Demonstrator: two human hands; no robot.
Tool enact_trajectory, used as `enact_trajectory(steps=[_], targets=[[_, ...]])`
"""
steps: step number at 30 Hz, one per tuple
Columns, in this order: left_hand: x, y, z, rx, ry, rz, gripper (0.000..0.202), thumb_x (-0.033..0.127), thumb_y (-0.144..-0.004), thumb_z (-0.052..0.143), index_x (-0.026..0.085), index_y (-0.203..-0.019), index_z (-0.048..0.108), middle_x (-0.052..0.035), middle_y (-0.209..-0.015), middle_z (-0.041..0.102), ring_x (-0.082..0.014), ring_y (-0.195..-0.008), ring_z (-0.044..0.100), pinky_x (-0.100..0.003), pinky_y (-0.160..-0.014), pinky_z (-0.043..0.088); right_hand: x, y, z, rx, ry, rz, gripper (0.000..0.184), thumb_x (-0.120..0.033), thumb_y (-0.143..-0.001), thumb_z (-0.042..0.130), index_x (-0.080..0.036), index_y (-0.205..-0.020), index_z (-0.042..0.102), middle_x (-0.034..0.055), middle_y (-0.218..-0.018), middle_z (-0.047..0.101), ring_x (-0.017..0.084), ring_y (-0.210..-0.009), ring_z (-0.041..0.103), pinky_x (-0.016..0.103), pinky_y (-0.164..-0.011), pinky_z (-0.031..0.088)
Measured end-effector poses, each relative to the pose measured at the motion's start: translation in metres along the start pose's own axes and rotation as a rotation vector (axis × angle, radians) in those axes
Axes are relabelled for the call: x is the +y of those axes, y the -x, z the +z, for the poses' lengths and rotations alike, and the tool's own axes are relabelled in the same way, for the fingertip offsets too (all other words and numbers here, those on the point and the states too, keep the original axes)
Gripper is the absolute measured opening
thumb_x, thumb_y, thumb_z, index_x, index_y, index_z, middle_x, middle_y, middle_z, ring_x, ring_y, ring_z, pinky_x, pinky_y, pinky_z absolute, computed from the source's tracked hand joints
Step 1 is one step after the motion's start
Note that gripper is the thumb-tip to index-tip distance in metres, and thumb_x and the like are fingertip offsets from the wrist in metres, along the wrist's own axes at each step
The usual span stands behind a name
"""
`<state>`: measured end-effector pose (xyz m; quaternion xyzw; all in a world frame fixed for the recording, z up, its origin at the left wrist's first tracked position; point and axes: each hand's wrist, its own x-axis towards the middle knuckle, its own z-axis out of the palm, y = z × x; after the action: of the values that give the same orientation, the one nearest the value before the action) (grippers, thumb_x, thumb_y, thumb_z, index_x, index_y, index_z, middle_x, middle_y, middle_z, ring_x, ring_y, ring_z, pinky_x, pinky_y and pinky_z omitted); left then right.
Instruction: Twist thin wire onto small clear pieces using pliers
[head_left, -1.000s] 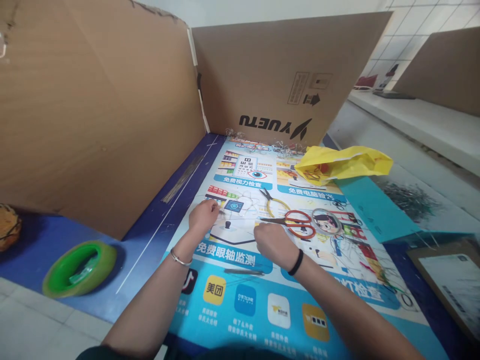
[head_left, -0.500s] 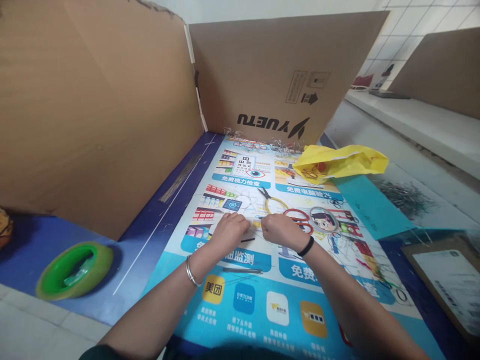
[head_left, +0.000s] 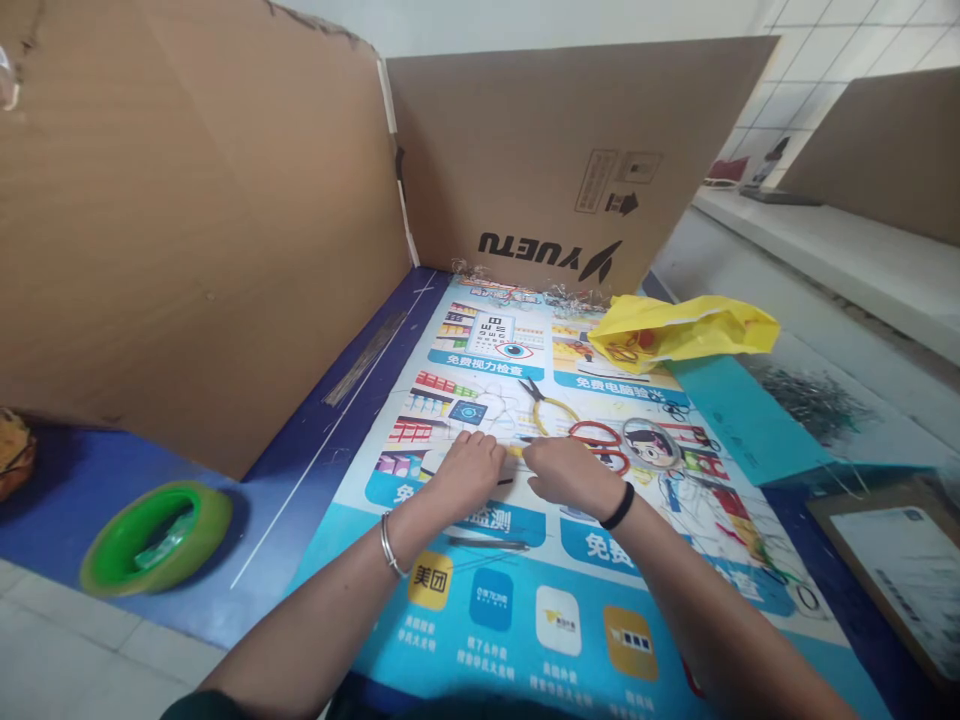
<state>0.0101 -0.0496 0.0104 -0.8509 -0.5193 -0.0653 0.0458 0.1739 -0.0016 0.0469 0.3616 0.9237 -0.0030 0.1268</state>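
Note:
My left hand (head_left: 471, 470) and my right hand (head_left: 571, 475) face each other low over the printed poster, a small gap between them. The fingers of both are curled closed, and what they pinch is too thin or too hidden to make out. Just beyond my right hand lie pliers (head_left: 531, 390) with dark jaws and a yellow handle. Red handle loops (head_left: 598, 432), like those of scissors, lie beside that hand. Fine wire loops (head_left: 499, 400) rest on the poster past my left hand. Nearer me is a small bundle of dark thin strips (head_left: 487, 543).
Cardboard panels (head_left: 225, 220) stand at the left and back. A green tape roll (head_left: 157, 540) lies at the left. Straight wires (head_left: 367, 357) lie by a white line. At the right are a yellow bag (head_left: 690, 325), a blue folder (head_left: 750, 420) and a wire heap (head_left: 814, 400).
The view has shifted slightly, so everything sits a little lower and further right. My hands keep nearly the same pose, still close together and curled.

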Motion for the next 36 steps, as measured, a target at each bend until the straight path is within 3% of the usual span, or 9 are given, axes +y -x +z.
enact_trajectory(steps=[10,27,36], targets=[[-0.018,0.002,-0.013,0.043,-0.001,0.024,0.011,0.015,-0.084,0.046,0.017,-0.084,0.057,-0.0052,-0.081,0.055,-0.0221,-0.083,0.048,-0.036,-0.072,0.035,-0.004,-0.005,-0.001,0.115,0.001,-0.010,0.020,-0.012,-0.083,0.042,-0.016,-0.079,0.061,0.0075,-0.079,0.062,0.017,-0.073,0.058,0.023,-0.059,0.036],[-0.008,0.002,-0.005,0.009,0.105,0.019,0.011,0.019,-0.082,0.052,0.016,-0.074,0.057,-0.0047,-0.075,0.056,-0.0196,-0.079,0.049,-0.032,-0.071,0.041,-0.028,-0.006,0.007,0.173,-0.036,0.053,0.017,-0.009,-0.082,0.045,-0.014,-0.076,0.059,0.0078,-0.079,0.059,0.019,-0.075,0.056,0.026,-0.057,0.035],[-0.006,0.004,-0.008,-0.046,0.103,-0.048,0.011,0.015,-0.084,0.047,0.015,-0.083,0.058,-0.0058,-0.082,0.058,-0.0192,-0.082,0.051,-0.030,-0.070,0.043,-0.026,-0.012,0.014,0.197,-0.112,0.084,0.018,-0.009,-0.080,0.045,-0.015,-0.077,0.061,0.0067,-0.078,0.060,0.017,-0.074,0.056,0.025,-0.059,0.035]])
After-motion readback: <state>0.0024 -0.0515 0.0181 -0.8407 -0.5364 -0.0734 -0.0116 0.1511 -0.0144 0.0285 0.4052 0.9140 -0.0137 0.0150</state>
